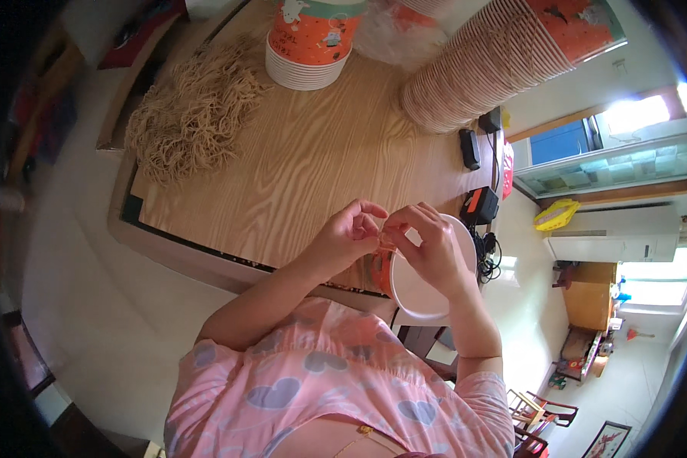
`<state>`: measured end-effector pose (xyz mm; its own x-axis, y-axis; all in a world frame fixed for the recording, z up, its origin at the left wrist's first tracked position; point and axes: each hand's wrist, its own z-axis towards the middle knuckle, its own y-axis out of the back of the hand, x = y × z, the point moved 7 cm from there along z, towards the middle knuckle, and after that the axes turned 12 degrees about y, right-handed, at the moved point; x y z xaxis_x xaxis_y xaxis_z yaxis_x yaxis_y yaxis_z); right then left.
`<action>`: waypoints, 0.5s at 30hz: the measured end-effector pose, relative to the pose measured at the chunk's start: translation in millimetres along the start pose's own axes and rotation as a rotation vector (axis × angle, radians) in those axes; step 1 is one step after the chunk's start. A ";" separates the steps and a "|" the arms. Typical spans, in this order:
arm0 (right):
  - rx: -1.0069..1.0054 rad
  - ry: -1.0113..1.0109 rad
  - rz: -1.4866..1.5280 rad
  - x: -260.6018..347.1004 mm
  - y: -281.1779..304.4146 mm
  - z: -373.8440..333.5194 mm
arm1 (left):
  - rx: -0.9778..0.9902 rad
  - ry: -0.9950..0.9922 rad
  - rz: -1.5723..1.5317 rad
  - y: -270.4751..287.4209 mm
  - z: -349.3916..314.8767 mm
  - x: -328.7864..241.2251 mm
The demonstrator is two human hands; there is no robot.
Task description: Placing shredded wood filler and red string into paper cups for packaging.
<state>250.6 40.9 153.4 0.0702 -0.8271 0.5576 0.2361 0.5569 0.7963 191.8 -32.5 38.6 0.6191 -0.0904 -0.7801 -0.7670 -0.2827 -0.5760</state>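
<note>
A round paper bucket (422, 288), white inside and orange outside, lies tipped at the table's front edge, its mouth turned toward the right. At its rim my left hand (353, 233) and my right hand (429, 243) meet, fingertips pinched. Between them shows a small tan-orange bit, too small to name. My right hand and wrist pass across the bucket's mouth, hiding part of it. The fingers of my left hand are curled, thumb toward the rim. On the table's far left lies a loose heap of tan cords (195, 114).
A short stack of orange printed buckets (311, 46) stands at the back, near a clear plastic bag (401, 34). A long stack of nested buckets (485, 69) leans at the back right. Black devices (470, 149), an orange-black box (481, 204) and coiled cable (487, 256) line the right edge.
</note>
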 end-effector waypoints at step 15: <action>-0.034 0.038 0.085 -0.7 -6.7 4.3 | 0.143 0.254 -0.468 1.2 -5.8 6.8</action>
<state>244.8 38.0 148.7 0.1280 -0.7796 0.6130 0.2603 0.6229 0.7378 196.1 -38.9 34.1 0.9074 -0.2183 -0.3590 -0.4039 -0.2175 -0.8886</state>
